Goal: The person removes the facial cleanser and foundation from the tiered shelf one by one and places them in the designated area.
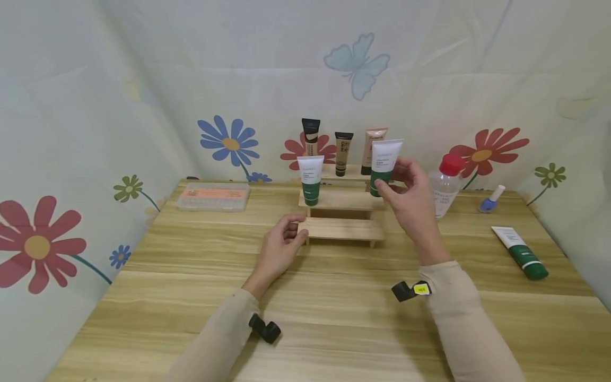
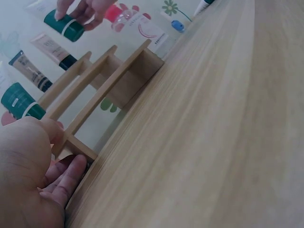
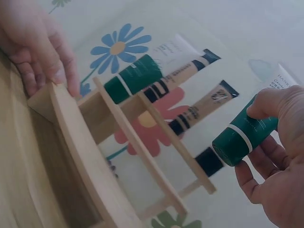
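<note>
A three-step wooden stand [image 1: 341, 228] sits mid-table against the flowered backdrop. My left hand [image 1: 281, 246] grips the left end of its lowest step [image 2: 71, 142], fingers curled round the edge. My right hand [image 1: 410, 199] holds a white tube with a green cap [image 1: 384, 165] upright, cap down, just above the right side of the middle step; the same tube [image 3: 244, 135] shows in the right wrist view. Another white and green tube [image 1: 311, 179] stands on the middle step's left. Three beige and black tubes [image 1: 343, 153] stand on the top step.
A clear bottle with a red cap [image 1: 446, 185] and a blue nail polish bottle [image 1: 490, 199] stand right of the stand. A third green-capped tube [image 1: 520, 252] lies near the right table edge. A clear flat box [image 1: 213, 196] lies at the back left.
</note>
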`<act>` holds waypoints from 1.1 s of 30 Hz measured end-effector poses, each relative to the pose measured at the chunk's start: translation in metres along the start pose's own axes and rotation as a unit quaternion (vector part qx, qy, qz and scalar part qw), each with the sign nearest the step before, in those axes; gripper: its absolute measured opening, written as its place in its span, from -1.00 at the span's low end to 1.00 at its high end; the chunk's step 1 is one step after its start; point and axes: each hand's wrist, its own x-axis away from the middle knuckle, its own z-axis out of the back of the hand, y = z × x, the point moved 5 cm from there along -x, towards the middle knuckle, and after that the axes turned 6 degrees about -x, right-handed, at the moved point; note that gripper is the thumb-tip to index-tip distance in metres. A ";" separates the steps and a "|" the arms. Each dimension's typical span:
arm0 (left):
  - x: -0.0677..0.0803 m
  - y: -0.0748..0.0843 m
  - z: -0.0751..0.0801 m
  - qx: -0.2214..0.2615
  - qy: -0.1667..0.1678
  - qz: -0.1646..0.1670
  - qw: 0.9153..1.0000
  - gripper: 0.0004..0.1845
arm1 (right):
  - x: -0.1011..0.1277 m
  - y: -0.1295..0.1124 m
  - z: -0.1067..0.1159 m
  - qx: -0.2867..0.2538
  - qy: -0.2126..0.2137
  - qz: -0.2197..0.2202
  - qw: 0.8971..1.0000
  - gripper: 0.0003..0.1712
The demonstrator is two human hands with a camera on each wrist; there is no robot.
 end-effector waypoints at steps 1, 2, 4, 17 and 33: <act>0.000 0.000 0.000 0.002 0.000 0.001 1.000 -0.65 | 0.001 -0.002 0.005 0.006 0.002 0.003 1.000 -0.39; 0.000 0.000 0.000 0.002 -0.001 0.001 1.000 -0.65 | 0.001 -0.004 0.010 0.014 0.005 0.007 1.000 -0.38; 0.000 0.000 0.000 0.003 -0.002 0.003 1.000 -0.65 | 0.003 -0.008 0.021 0.024 0.011 0.014 1.000 -0.37; -0.001 -0.003 0.000 -0.003 -0.003 0.011 1.000 -0.65 | 0.019 -0.011 0.095 0.112 0.077 -0.007 0.991 -0.35; 0.000 -0.002 0.000 -0.004 0.000 0.015 1.000 -0.66 | 0.044 0.001 0.166 0.171 0.116 -0.039 0.978 -0.34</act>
